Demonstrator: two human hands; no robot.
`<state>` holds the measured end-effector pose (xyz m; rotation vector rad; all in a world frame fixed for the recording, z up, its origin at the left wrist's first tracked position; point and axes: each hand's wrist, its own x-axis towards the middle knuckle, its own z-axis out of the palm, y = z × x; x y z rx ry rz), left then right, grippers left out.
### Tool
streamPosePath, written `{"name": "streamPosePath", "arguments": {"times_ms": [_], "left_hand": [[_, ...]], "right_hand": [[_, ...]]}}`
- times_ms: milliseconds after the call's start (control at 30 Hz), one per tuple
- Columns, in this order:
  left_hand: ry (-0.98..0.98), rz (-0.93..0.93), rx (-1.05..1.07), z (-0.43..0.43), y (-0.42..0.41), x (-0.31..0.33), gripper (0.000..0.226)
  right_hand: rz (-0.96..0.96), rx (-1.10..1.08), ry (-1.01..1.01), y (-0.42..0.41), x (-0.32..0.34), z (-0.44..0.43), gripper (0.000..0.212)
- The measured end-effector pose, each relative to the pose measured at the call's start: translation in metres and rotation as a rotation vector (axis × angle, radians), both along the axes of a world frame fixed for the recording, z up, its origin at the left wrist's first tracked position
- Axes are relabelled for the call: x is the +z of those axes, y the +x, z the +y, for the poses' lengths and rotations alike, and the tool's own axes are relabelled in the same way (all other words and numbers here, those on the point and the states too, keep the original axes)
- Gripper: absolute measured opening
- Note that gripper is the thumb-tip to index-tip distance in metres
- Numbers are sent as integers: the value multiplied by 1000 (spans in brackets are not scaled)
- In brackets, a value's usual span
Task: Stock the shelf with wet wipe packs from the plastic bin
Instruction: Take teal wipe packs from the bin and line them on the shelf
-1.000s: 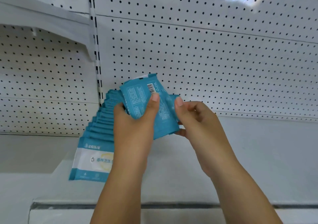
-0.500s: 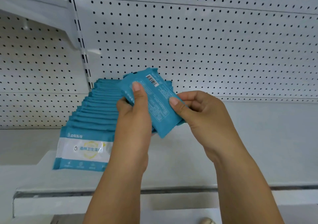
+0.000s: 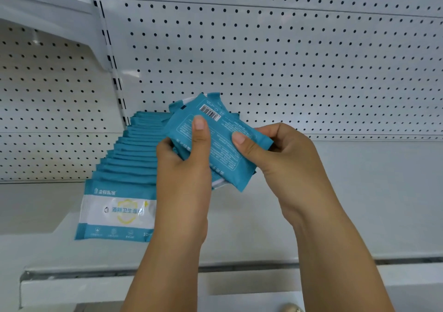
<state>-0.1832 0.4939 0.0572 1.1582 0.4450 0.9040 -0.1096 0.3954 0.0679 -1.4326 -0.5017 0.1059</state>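
I hold a small stack of teal wet wipe packs (image 3: 223, 144) above the white shelf (image 3: 335, 203), back side with a barcode facing me. My left hand (image 3: 184, 167) grips the stack from the left, thumb pressed on the top pack. My right hand (image 3: 275, 158) pinches the top pack's right edge between thumb and curled fingers. A row of several overlapping teal packs (image 3: 129, 167) lies on the shelf at the left, running back to the pegboard; the front one shows a white label. The plastic bin is out of view.
White pegboard (image 3: 287, 60) backs the shelf. A slotted upright (image 3: 112, 72) and the bracket of an upper shelf (image 3: 48, 7) stand at the upper left. The shelf's front lip (image 3: 72, 280) runs along the bottom. Bare shelf surface lies right of the row.
The stack in my hands has tilted and dropped a little; my right thumb has slid onto the top pack's right edge. The view has shifted, so the row on the shelf shows more.
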Motion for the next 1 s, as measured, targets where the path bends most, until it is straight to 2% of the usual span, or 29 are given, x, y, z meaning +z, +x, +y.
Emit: {"name": "streamPosePath", "arguments": {"times_ms": [100,200,367,400,500,567,667,767,867,1000], "left_hand": [[27,3,-25,0,-1,-3,69],[41,9,-30,2,0,-4,70],[47,53,33,10,0,-9,51],[41,48,42,11,-1,-9,53],[67,17,43,12,-3,-9,82],[130,28,29,13,-4,-9,73],[137,72,-21,13,-4,-10,34],[83,91,-76,12,-4,-8,22],[70,103,-108,10,-8,-1,25],[83,87,-187,7,-14,9,50]], "right_hand": [[-6,-53,67,1,-1,2,20],[64,-60,177,3,-1,2,19],[294,-40,416,8,-1,1,21],[319,-43,457,9,-1,0,22],[326,-56,536,9,0,0,24],[281,-70,540,7,0,2,24],[227,-70,511,3,1,7,26],[201,-17,456,1,1,8,34],[139,50,387,0,2,6,38],[36,260,261,-3,4,2,46]]}}
